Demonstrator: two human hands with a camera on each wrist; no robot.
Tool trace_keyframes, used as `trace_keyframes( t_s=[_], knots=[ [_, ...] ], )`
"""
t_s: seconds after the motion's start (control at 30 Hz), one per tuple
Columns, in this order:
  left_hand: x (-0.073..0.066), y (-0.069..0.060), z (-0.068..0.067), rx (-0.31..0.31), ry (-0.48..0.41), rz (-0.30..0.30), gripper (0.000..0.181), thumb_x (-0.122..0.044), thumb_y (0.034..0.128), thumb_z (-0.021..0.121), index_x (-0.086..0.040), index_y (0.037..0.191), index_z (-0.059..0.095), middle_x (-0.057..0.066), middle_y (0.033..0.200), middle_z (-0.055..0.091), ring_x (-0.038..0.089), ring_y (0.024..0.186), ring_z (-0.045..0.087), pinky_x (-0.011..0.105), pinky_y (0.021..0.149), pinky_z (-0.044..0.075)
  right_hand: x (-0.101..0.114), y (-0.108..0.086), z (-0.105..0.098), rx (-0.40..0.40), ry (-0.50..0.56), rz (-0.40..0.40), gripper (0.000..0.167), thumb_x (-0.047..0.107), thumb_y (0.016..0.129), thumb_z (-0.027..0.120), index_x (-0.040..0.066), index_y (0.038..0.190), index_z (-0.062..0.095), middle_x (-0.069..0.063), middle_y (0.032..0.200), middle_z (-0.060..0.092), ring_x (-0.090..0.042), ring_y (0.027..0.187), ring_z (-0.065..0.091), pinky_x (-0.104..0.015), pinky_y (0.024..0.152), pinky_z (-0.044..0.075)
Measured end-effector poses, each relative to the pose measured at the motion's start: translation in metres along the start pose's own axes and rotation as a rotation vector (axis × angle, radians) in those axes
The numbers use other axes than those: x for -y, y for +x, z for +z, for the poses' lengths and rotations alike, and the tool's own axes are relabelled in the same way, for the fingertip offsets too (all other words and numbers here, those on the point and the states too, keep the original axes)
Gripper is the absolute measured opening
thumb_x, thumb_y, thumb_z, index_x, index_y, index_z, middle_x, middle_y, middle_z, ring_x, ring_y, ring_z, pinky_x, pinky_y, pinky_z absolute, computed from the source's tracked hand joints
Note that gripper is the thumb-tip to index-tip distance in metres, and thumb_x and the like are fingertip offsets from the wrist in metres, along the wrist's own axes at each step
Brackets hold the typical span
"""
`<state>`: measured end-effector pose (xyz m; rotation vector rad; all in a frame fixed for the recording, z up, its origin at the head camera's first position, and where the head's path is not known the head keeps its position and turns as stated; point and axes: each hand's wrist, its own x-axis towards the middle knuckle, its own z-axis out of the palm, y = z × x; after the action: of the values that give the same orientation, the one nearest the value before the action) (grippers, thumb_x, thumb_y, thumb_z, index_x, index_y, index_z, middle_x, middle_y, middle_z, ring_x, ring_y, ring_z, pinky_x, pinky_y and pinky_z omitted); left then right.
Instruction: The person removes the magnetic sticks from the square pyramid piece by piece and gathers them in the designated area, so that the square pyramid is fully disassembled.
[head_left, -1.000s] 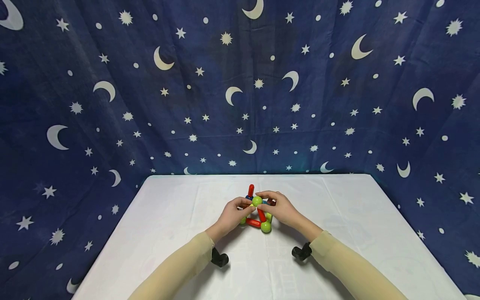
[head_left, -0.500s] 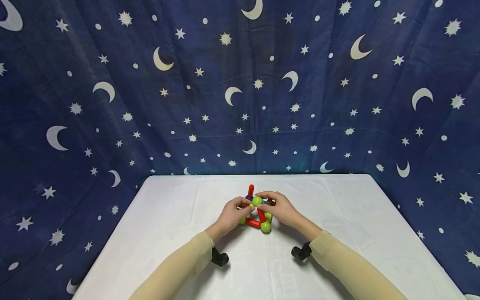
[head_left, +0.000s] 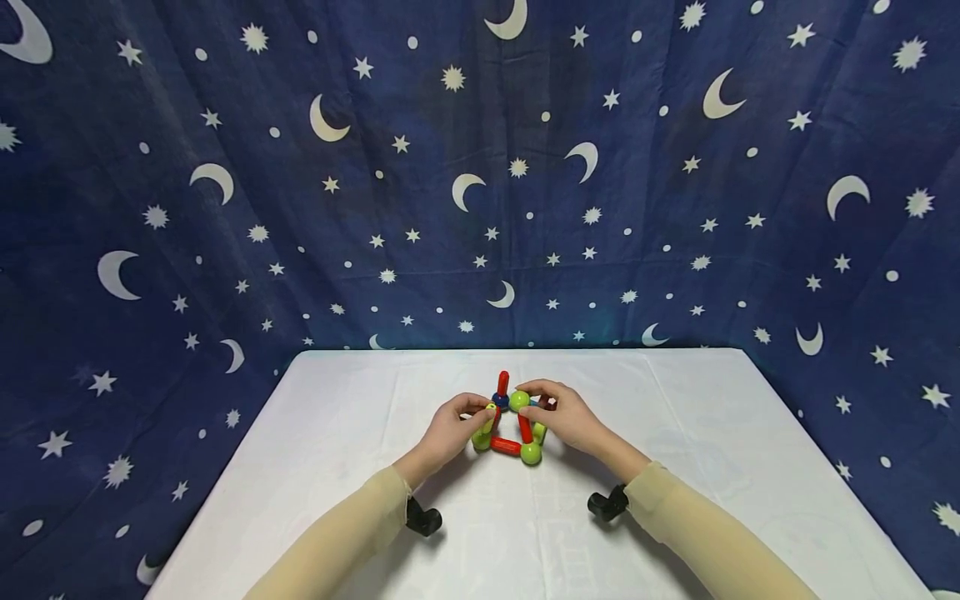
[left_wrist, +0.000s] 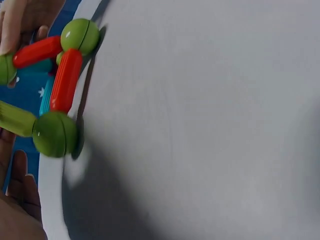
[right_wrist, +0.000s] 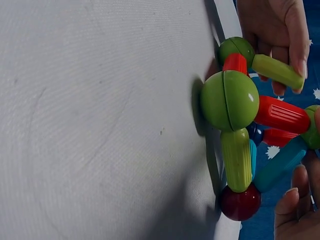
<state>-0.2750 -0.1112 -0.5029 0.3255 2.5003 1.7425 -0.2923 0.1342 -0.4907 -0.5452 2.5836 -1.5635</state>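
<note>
A small structure of coloured rods and balls stands on the table. My left hand [head_left: 448,431] pinches the upper end of a yellow-green rod [right_wrist: 277,71], whose lower end meets the left green ball [left_wrist: 55,134]. My right hand [head_left: 566,412] holds the top green ball [head_left: 519,402] between thumb and fingers. A gap separates this ball from the yellow-green rod. From the top ball a red rod [right_wrist: 283,114] slopes to the front green ball [right_wrist: 229,100], and a light blue rod [right_wrist: 280,164] to a dark red ball [right_wrist: 240,202]. Another red rod [left_wrist: 66,80] joins the left and front balls.
Behind the hands, a red rod [head_left: 503,382] points up from a dark blue ball [head_left: 500,402]. White cloth covers the table [head_left: 360,392]. A dark blue curtain [head_left: 420,208] with moons and stars hangs beyond its far edge. Each wrist carries a black camera.
My left hand has shifted left, drawing the yellow-green rod's upper end away from the top green ball. My right hand and that ball have moved slightly right.
</note>
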Motion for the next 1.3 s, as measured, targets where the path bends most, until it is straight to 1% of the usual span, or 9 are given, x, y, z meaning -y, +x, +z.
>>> trace_keyframes(
  t_s=[0.27, 0.4, 0.53, 0.63, 0.73, 0.9, 0.97, 1.17, 1.3],
  knots=[
    [0.008, -0.005, -0.011, -0.04, 0.014, 0.02, 0.025, -0.031, 0.0991, 0.069, -0.012, 0.115, 0.07, -0.002, 0.104, 0.069, 0.017, 0.103, 0.061, 0.04, 0.093, 0.045, -0.001, -0.006, -0.008, -0.004, 0.0, -0.018, 0.035, 0.03, 0.094, 0.076, 0.022, 0.128, 0.068, 0.004, 0.111, 0.067, -0.023, 0.093, 0.055, -0.037, 0.078, 0.045],
    [0.012, -0.008, -0.011, 0.01, 0.012, 0.018, 0.031, -0.025, 0.0968, 0.072, -0.008, 0.121, 0.066, 0.003, 0.11, 0.068, 0.022, 0.108, 0.061, 0.044, 0.098, 0.045, -0.003, -0.009, -0.013, -0.006, 0.002, -0.033, 0.034, 0.027, 0.093, 0.077, 0.022, 0.126, 0.068, 0.003, 0.11, 0.067, -0.023, 0.093, 0.054, -0.037, 0.077, 0.044],
    [0.014, -0.011, -0.008, 0.094, 0.147, -0.004, 0.042, -0.028, 0.093, 0.077, -0.009, 0.127, 0.062, 0.002, 0.114, 0.065, 0.023, 0.109, 0.058, 0.046, 0.099, 0.045, -0.004, -0.011, -0.016, -0.014, -0.003, -0.041, 0.033, 0.025, 0.093, 0.077, 0.021, 0.125, 0.068, 0.003, 0.11, 0.067, -0.023, 0.092, 0.055, -0.036, 0.077, 0.044],
    [0.012, -0.012, -0.005, 0.105, 0.291, -0.018, 0.041, -0.036, 0.0906, 0.078, -0.012, 0.121, 0.065, -0.002, 0.107, 0.063, 0.02, 0.101, 0.053, 0.04, 0.088, 0.045, -0.004, -0.012, -0.016, -0.01, 0.007, -0.041, 0.034, 0.023, 0.093, 0.077, 0.02, 0.125, 0.067, 0.003, 0.111, 0.068, -0.023, 0.093, 0.056, -0.036, 0.077, 0.045],
    [0.01, -0.012, -0.003, 0.087, 0.368, -0.015, 0.035, -0.036, 0.0911, 0.078, -0.013, 0.115, 0.068, -0.002, 0.099, 0.063, 0.019, 0.091, 0.051, 0.035, 0.078, 0.043, -0.006, -0.012, -0.016, -0.003, 0.015, -0.038, 0.037, 0.024, 0.094, 0.076, 0.018, 0.129, 0.066, 0.002, 0.112, 0.067, -0.023, 0.092, 0.056, -0.035, 0.077, 0.045],
    [0.007, -0.006, -0.004, 0.039, 0.41, 0.008, 0.031, -0.028, 0.0932, 0.077, -0.008, 0.115, 0.069, -0.001, 0.099, 0.068, 0.016, 0.086, 0.058, 0.034, 0.076, 0.049, -0.006, -0.014, -0.013, 0.01, 0.004, -0.031, 0.042, 0.027, 0.095, 0.075, 0.018, 0.134, 0.066, 0.001, 0.114, 0.067, -0.023, 0.093, 0.055, -0.034, 0.07, 0.049],
    [0.006, -0.002, -0.006, 0.006, 0.436, -0.001, 0.03, -0.027, 0.0932, 0.077, -0.007, 0.114, 0.068, -0.001, 0.098, 0.069, 0.015, 0.086, 0.06, 0.035, 0.078, 0.05, -0.005, -0.015, -0.011, 0.014, -0.001, -0.02, 0.04, 0.029, 0.095, 0.075, 0.021, 0.134, 0.067, 0.002, 0.113, 0.066, -0.023, 0.094, 0.055, -0.033, 0.067, 0.049],
    [0.002, 0.012, -0.008, -0.092, 0.513, -0.056, 0.026, -0.029, 0.0927, 0.076, -0.009, 0.106, 0.067, -0.002, 0.089, 0.066, 0.016, 0.079, 0.06, 0.037, 0.075, 0.048, 0.0, -0.016, 0.0, 0.001, 0.015, -0.008, 0.035, 0.031, 0.094, 0.076, 0.022, 0.127, 0.067, 0.006, 0.11, 0.069, -0.021, 0.096, 0.056, -0.034, 0.076, 0.045],
    [0.0, 0.016, -0.005, -0.145, 0.479, -0.03, 0.021, -0.027, 0.0922, 0.075, -0.01, 0.103, 0.067, -0.002, 0.091, 0.067, 0.016, 0.079, 0.06, 0.037, 0.074, 0.048, 0.002, -0.015, 0.007, -0.004, 0.057, -0.008, 0.035, 0.031, 0.093, 0.077, 0.019, 0.125, 0.067, 0.005, 0.107, 0.071, -0.021, 0.094, 0.056, -0.033, 0.075, 0.045]
  ],
)
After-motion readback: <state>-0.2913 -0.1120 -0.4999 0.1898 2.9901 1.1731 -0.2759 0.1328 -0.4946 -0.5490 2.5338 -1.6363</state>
